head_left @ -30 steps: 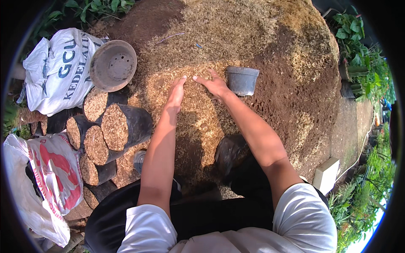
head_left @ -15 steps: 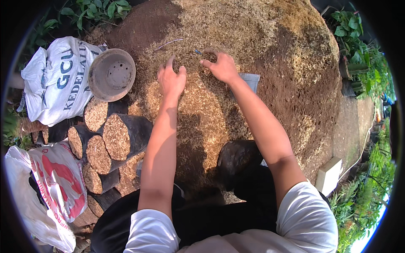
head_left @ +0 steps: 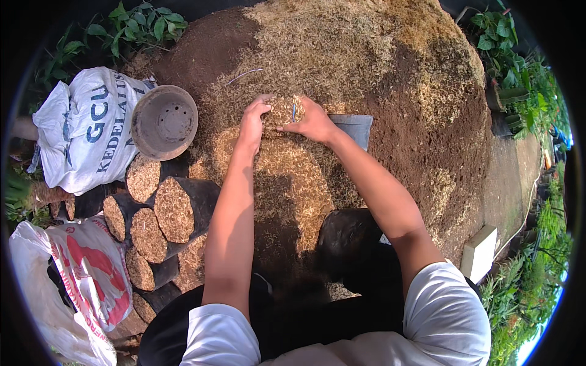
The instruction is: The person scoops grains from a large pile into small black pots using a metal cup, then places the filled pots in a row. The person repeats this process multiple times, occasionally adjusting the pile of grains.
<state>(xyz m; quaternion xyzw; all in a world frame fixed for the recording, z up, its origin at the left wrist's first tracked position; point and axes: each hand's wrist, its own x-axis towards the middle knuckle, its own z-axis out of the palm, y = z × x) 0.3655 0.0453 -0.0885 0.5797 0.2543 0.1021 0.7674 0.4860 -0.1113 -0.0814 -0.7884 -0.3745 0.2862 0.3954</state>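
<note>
A large heap of straw-coloured husks (head_left: pixel 332 55) mixed with dark soil spreads before me. My left hand (head_left: pixel 250 127) and my right hand (head_left: pixel 314 122) are cupped face to face over it, with a clump of loose husks (head_left: pixel 281 112) gathered between them. Against the right fingers a thin blue strip (head_left: pixel 293 112) shows among the husks. Just right of that hand, a grey plastic container (head_left: pixel 359 129) lies partly sunk in the heap. Closer to my body sits a black planting bag (head_left: pixel 347 239), its contents hidden.
Several black planting bags packed with husks (head_left: pixel 174 210) lie stacked at left. Behind them are a round grey pot (head_left: pixel 165 122) and a white sack (head_left: pixel 91 128); a red-and-white sack (head_left: pixel 91 262) lies nearer. A pale block (head_left: pixel 479 253) stands at right, near green plants (head_left: pixel 528 299).
Both hands have come together from a spread position and closed around husks. The blue strip, earlier lying near the right fingertips, is now between the hands.
</note>
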